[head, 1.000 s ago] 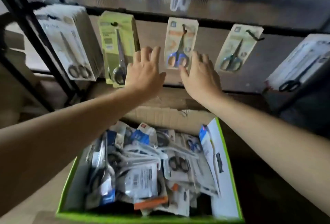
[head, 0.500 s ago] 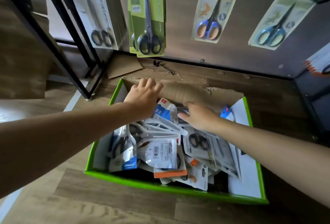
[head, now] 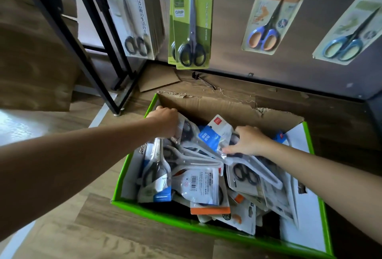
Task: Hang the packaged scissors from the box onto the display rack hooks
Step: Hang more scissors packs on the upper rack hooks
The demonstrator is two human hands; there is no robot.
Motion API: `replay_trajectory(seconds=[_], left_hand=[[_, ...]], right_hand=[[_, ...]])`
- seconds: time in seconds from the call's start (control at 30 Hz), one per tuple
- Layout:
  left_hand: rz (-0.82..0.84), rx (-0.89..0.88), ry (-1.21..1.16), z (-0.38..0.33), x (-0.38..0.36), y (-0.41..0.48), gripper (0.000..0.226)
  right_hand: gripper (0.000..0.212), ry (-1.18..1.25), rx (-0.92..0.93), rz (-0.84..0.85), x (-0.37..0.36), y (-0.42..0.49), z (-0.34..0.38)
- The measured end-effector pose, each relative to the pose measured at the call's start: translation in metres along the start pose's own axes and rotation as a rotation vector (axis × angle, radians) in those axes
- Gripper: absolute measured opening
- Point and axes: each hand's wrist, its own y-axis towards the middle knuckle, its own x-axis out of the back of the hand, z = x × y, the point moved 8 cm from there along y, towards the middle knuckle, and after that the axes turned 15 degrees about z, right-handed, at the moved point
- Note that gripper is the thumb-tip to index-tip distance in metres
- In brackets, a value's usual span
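Packaged scissors (head: 203,184) gripped near box (head: 186,218) rear edge: left hand (head: 165,122), right hand (head: 249,141).

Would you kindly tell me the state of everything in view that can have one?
Box: open, full of packs.
Left hand: grips black-handled pack.
Right hand: grips blue-label pack.
Green pack: hanging.
Purple pack: hanging, tilted.
Teal pack: hanging, tilted.
White packs: hanging in a stack.
Loose hook: lying on floor.
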Motion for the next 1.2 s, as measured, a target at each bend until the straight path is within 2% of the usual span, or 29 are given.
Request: replay_trajectory(seconds=[0.13, 0.3, 0.4, 0.5, 0.57, 0.67, 0.77, 0.87, 1.0, 1.13, 1.2], left_hand=[[0.072, 0.019, -0.094, 0.002, -0.01, 0.005, 0.043], [0.167, -0.071, -0.143, -0.01, -0.017, 0.0, 0.038], [0.229, -0.157, -0.257, -0.013, -0.016, 0.001, 0.043], [0.269, -0.21, -0.355, -0.017, -0.012, 0.001, 0.037], [0.281, -0.203, -0.424, -0.015, -0.012, 0.004, 0.035], [0.277, -0.144, -0.472, -0.009, -0.015, 0.006, 0.041], [0.241, -0.102, -0.406, -0.009, -0.013, 0.005, 0.04], [0.234, -0.046, -0.391, -0.011, -0.016, 0.003, 0.039], [0.288, 0.0, -0.543, -0.014, -0.015, 0.004, 0.033], [0.246, -0.086, -0.731, -0.011, 0.01, -0.004, 0.007], [0.215, -0.188, -0.868, -0.016, 0.024, -0.009, 0.005]], right_hand=[[0.039, 0.241, 0.129, -0.036, 0.01, -0.001, 0.001], [0.03, 0.379, 0.168, -0.008, 0.006, 0.004, 0.011], [0.025, 0.508, 0.209, 0.063, -0.004, 0.005, 0.019], [0.022, 0.605, 0.223, 0.087, -0.009, 0.006, 0.027], [0.028, 0.621, 0.227, 0.073, -0.01, 0.009, 0.029], [0.032, 0.61, 0.219, 0.093, -0.012, 0.011, 0.033], [0.03, 0.545, 0.234, 0.118, -0.013, 0.008, 0.043], [0.031, 0.637, 0.265, 0.133, -0.016, 0.008, 0.043], [0.026, 0.685, 0.322, 0.084, -0.007, -0.002, 0.038], [0.026, 0.795, 0.323, 0.055, 0.002, -0.008, 0.023], [0.023, 0.911, 0.322, 0.104, 0.003, -0.014, 0.018]])
